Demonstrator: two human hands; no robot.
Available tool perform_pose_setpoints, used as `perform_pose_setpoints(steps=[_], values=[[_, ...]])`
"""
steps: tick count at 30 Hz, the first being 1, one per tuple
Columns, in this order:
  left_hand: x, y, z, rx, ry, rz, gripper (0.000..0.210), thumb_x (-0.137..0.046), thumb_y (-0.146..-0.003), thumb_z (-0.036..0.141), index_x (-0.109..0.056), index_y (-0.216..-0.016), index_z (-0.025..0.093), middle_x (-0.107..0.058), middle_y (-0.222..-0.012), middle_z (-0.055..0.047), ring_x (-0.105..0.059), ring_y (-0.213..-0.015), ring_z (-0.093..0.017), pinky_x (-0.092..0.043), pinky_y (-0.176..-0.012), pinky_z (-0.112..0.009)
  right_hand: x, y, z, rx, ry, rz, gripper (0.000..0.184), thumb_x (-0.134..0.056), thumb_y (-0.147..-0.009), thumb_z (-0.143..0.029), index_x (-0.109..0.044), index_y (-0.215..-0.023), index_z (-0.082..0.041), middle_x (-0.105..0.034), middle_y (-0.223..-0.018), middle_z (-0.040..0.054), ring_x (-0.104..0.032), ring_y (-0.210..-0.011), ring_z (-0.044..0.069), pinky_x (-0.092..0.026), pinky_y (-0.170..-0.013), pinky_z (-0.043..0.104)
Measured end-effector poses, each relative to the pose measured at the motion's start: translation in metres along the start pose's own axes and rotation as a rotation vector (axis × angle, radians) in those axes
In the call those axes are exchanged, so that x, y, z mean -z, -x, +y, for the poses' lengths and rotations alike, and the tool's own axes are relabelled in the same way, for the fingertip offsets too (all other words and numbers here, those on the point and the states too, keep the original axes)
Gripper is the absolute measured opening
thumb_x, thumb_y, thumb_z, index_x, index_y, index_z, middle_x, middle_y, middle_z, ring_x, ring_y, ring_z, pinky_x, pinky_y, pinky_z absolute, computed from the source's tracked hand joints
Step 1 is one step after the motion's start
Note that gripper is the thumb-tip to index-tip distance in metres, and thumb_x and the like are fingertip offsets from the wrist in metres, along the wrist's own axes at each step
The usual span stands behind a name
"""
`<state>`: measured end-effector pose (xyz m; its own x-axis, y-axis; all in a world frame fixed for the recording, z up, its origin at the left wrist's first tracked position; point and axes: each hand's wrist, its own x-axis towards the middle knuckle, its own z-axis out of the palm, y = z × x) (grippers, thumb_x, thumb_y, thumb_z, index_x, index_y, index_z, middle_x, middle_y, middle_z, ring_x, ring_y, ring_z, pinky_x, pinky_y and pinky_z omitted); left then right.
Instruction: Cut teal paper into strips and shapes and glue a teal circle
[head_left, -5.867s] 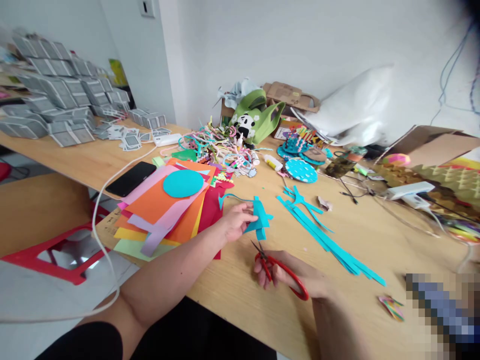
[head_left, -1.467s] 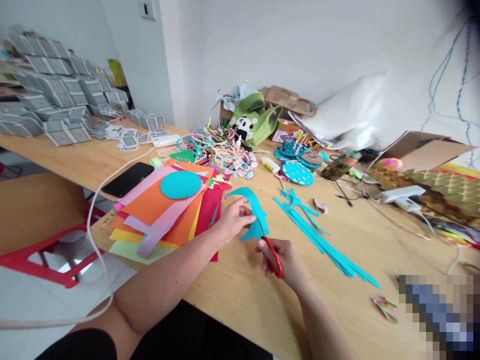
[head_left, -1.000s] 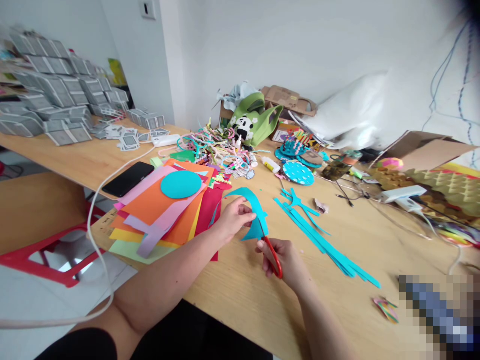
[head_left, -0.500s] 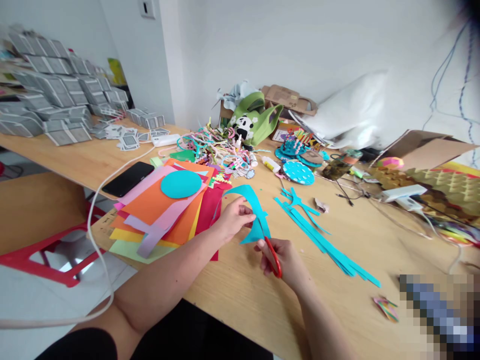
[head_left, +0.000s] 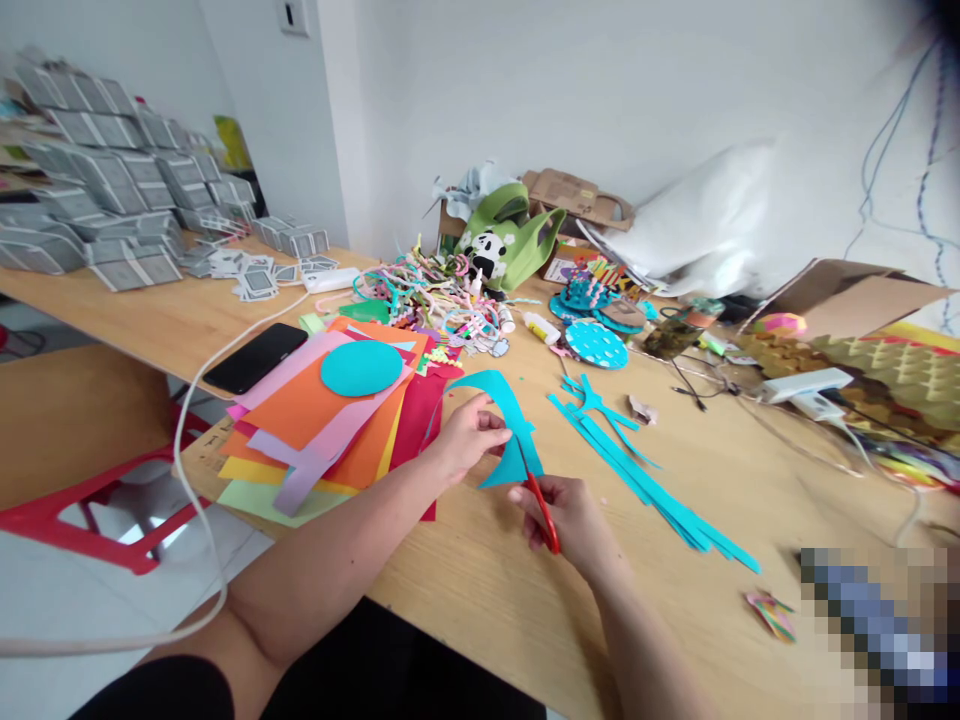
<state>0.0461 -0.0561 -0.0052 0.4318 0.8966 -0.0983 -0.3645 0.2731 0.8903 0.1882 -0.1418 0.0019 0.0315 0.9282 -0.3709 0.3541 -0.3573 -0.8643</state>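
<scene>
Between finger and thumb, my left hand [head_left: 474, 438] pinches a curved piece of turquoise paper [head_left: 504, 398] above the table. My right hand [head_left: 564, 522] grips red-handled scissors [head_left: 543, 512], whose blades lie on the paper's lower end, just beside my left fingertips. A turquoise paper disc [head_left: 361, 369] rests on a pile of coloured sheets [head_left: 289, 405] to the left of my left hand. Right of the scissors, long turquoise strips [head_left: 637, 475] lie in a loose bundle, with thin offcuts [head_left: 592, 395] at their far end.
A black phone [head_left: 256, 358] and a white cable [head_left: 180, 440] lie at the left. Behind are a heap of craft strips [head_left: 420, 285], a green panda bag [head_left: 506, 240], a glue bottle [head_left: 541, 328] and a dotted blue disc [head_left: 597, 344]. A power strip [head_left: 806, 385] sits at right.
The scissors have turned slightly, their handles shifting a little to the left against the paper. My left hand and the paper look nearly unchanged.
</scene>
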Motion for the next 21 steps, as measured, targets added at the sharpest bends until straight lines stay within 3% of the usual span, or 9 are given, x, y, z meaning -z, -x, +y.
perform_pose_setpoints(steps=[21], values=[[-0.0017,-0.0008,-0.0022,0.005,0.028,0.003,0.05,-0.072,-0.061,0.015,-0.048,-0.104,0.016,-0.054,-0.064,0.006,-0.052,-0.057,-0.008,-0.041,-0.055,-0.021,0.0041,-0.0005,-0.001,0.045,-0.028,0.06,0.049,-0.073,-0.058,-0.062,-0.054,-0.059,-0.017,-0.061,-0.047,0.0018,-0.056,-0.039,0.013,-0.036,-0.038,0.021]])
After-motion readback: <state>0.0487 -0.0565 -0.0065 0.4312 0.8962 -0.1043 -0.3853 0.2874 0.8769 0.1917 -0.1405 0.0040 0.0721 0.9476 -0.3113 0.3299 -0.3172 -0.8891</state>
